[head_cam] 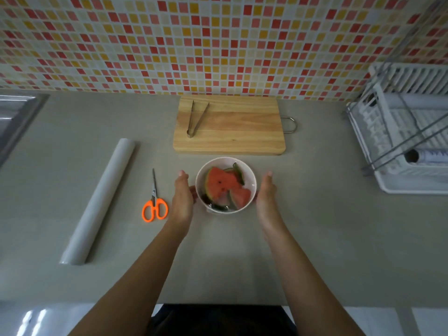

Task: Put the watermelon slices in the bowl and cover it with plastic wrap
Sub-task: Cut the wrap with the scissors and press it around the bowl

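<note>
The plastic wrap roll (98, 200) lies at the left, with orange scissors (155, 204) beside it. The left hand (181, 197), fingers straight, touches the white bowl (219, 162). The watermelon slices (221, 185) sit inside it. The right hand (265, 195), fingers straight too, is just beside the bowl. Flat hands might let the bowl slip and tip.
</note>
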The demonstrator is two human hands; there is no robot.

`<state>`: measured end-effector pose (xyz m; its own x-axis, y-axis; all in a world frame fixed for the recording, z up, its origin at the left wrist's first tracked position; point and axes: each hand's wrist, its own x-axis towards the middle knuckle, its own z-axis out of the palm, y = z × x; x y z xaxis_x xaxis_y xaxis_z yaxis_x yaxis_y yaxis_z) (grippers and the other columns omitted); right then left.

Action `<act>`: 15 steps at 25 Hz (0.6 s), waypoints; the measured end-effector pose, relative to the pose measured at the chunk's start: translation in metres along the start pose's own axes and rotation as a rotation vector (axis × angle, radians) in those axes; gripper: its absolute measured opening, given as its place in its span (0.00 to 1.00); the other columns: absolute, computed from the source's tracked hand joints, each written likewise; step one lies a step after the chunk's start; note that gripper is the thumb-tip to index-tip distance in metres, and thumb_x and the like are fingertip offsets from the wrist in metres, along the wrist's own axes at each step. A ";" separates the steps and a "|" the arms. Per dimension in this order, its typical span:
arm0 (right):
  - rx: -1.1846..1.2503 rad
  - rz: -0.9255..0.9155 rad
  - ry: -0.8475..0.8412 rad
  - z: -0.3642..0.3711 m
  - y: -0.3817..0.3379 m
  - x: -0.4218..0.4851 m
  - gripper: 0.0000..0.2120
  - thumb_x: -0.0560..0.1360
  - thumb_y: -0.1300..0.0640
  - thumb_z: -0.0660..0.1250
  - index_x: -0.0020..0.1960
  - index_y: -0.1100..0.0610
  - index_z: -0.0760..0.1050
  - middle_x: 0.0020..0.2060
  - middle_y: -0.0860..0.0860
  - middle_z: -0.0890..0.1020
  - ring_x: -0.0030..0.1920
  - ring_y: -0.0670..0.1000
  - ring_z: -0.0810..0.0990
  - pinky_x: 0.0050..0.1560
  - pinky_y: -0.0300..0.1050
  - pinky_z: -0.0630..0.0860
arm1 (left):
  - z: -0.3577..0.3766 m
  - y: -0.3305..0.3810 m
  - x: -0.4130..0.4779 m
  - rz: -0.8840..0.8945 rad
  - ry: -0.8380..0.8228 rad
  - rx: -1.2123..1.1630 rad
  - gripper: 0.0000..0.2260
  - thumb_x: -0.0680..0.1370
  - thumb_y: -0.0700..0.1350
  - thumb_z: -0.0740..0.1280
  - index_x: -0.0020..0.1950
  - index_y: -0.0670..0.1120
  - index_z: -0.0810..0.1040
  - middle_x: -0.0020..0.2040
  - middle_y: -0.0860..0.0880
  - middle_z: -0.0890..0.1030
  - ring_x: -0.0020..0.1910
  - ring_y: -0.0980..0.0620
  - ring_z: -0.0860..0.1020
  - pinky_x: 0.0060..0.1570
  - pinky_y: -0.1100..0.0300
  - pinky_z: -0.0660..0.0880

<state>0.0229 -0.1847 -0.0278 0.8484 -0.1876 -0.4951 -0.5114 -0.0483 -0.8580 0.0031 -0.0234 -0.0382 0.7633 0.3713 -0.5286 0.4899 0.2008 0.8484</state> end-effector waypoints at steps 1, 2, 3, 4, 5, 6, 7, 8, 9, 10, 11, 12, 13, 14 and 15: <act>-0.010 -0.026 0.000 -0.003 0.000 0.003 0.32 0.79 0.38 0.43 0.73 0.59 0.56 0.60 0.47 0.62 0.59 0.44 0.65 0.58 0.41 0.61 | 0.000 -0.007 -0.011 -0.009 0.013 -0.067 0.24 0.80 0.61 0.48 0.59 0.48 0.76 0.45 0.45 0.82 0.45 0.50 0.79 0.59 0.52 0.70; -0.015 -0.047 -0.008 -0.006 0.001 0.008 0.31 0.79 0.38 0.43 0.72 0.58 0.57 0.60 0.47 0.63 0.60 0.44 0.65 0.58 0.41 0.60 | 0.001 -0.015 -0.021 -0.016 0.005 -0.126 0.22 0.81 0.60 0.49 0.49 0.51 0.80 0.39 0.47 0.82 0.41 0.51 0.79 0.56 0.54 0.71; -0.021 -0.065 -0.025 -0.009 0.003 0.014 0.31 0.79 0.38 0.43 0.71 0.58 0.58 0.61 0.48 0.65 0.61 0.45 0.66 0.57 0.41 0.61 | 0.002 -0.023 -0.031 -0.023 -0.015 -0.155 0.24 0.81 0.59 0.49 0.40 0.54 0.82 0.35 0.48 0.83 0.38 0.53 0.81 0.54 0.56 0.72; -0.030 -0.072 -0.045 -0.011 0.002 0.019 0.30 0.78 0.38 0.43 0.71 0.58 0.59 0.63 0.49 0.66 0.61 0.46 0.67 0.57 0.42 0.62 | 0.002 -0.028 -0.040 -0.031 -0.043 -0.175 0.27 0.81 0.58 0.49 0.35 0.55 0.83 0.32 0.49 0.83 0.36 0.54 0.81 0.51 0.57 0.73; -0.032 -0.070 -0.061 -0.012 0.002 0.024 0.30 0.78 0.37 0.43 0.69 0.57 0.59 0.64 0.51 0.68 0.61 0.47 0.69 0.58 0.43 0.63 | 0.001 -0.031 -0.043 -0.031 -0.056 -0.191 0.27 0.82 0.58 0.49 0.35 0.56 0.84 0.32 0.49 0.83 0.35 0.55 0.82 0.48 0.58 0.73; -0.033 -0.069 -0.070 -0.013 0.002 0.029 0.29 0.78 0.37 0.43 0.67 0.57 0.61 0.63 0.53 0.71 0.60 0.49 0.71 0.58 0.44 0.65 | -0.001 -0.032 -0.040 -0.035 -0.046 -0.194 0.25 0.82 0.57 0.50 0.40 0.54 0.84 0.34 0.48 0.84 0.36 0.54 0.82 0.46 0.58 0.74; -0.041 -0.070 -0.079 -0.015 0.004 0.035 0.30 0.77 0.36 0.43 0.65 0.58 0.64 0.61 0.57 0.74 0.59 0.52 0.74 0.57 0.45 0.68 | -0.003 -0.029 -0.032 -0.049 -0.021 -0.183 0.22 0.82 0.57 0.50 0.48 0.51 0.82 0.38 0.46 0.84 0.39 0.52 0.82 0.47 0.57 0.75; -0.072 -0.074 -0.087 -0.018 0.005 0.040 0.32 0.76 0.36 0.43 0.62 0.59 0.67 0.57 0.62 0.76 0.58 0.56 0.76 0.55 0.47 0.70 | -0.004 -0.023 -0.021 -0.057 0.001 -0.134 0.23 0.82 0.57 0.50 0.54 0.45 0.79 0.44 0.43 0.83 0.43 0.49 0.81 0.50 0.54 0.75; -0.131 -0.077 -0.091 -0.021 0.004 0.046 0.33 0.75 0.35 0.43 0.58 0.60 0.71 0.53 0.63 0.78 0.55 0.58 0.77 0.54 0.49 0.71 | -0.005 -0.016 -0.007 -0.050 -0.001 -0.037 0.25 0.82 0.57 0.50 0.57 0.41 0.79 0.48 0.41 0.83 0.48 0.46 0.81 0.56 0.50 0.75; -0.213 -0.067 -0.097 -0.024 0.001 0.052 0.31 0.74 0.35 0.44 0.51 0.58 0.74 0.48 0.61 0.80 0.52 0.58 0.79 0.53 0.51 0.72 | -0.004 -0.006 0.006 -0.032 -0.026 0.094 0.26 0.82 0.56 0.50 0.56 0.40 0.80 0.51 0.39 0.83 0.52 0.43 0.80 0.60 0.47 0.73; -0.318 -0.044 -0.120 -0.027 -0.004 0.060 0.30 0.75 0.36 0.45 0.44 0.57 0.76 0.43 0.58 0.81 0.49 0.58 0.79 0.53 0.51 0.71 | -0.002 0.004 0.019 -0.024 -0.066 0.235 0.26 0.82 0.57 0.50 0.53 0.41 0.82 0.52 0.38 0.83 0.53 0.42 0.79 0.62 0.47 0.71; -0.421 -0.011 -0.161 -0.026 -0.008 0.070 0.29 0.76 0.37 0.46 0.41 0.57 0.77 0.41 0.56 0.82 0.49 0.57 0.80 0.53 0.50 0.72 | 0.002 0.013 0.030 -0.029 -0.114 0.368 0.27 0.81 0.58 0.50 0.49 0.42 0.83 0.51 0.37 0.82 0.52 0.41 0.79 0.62 0.49 0.71; -0.495 0.026 -0.220 -0.024 -0.013 0.078 0.29 0.77 0.38 0.47 0.42 0.57 0.79 0.44 0.55 0.83 0.50 0.56 0.80 0.55 0.50 0.72 | 0.007 0.022 0.038 -0.042 -0.158 0.482 0.28 0.80 0.59 0.50 0.44 0.41 0.83 0.51 0.35 0.82 0.49 0.41 0.79 0.60 0.51 0.72; -0.559 0.058 -0.283 -0.020 -0.018 0.086 0.28 0.77 0.39 0.49 0.48 0.57 0.80 0.49 0.55 0.82 0.54 0.56 0.79 0.59 0.51 0.72 | 0.012 0.028 0.045 -0.052 -0.187 0.561 0.28 0.80 0.59 0.52 0.42 0.40 0.81 0.50 0.34 0.81 0.47 0.41 0.79 0.55 0.54 0.72; -0.604 0.077 -0.337 -0.015 -0.023 0.092 0.26 0.77 0.39 0.50 0.51 0.57 0.79 0.53 0.55 0.81 0.57 0.55 0.77 0.60 0.50 0.71 | 0.016 0.033 0.050 -0.065 -0.205 0.599 0.27 0.79 0.60 0.53 0.43 0.39 0.81 0.48 0.35 0.81 0.45 0.41 0.78 0.51 0.54 0.72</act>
<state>0.1105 -0.2155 -0.0517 0.7530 0.0981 -0.6507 -0.4753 -0.6027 -0.6409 0.0644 -0.0128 -0.0368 0.7600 0.1824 -0.6238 0.6434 -0.3469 0.6824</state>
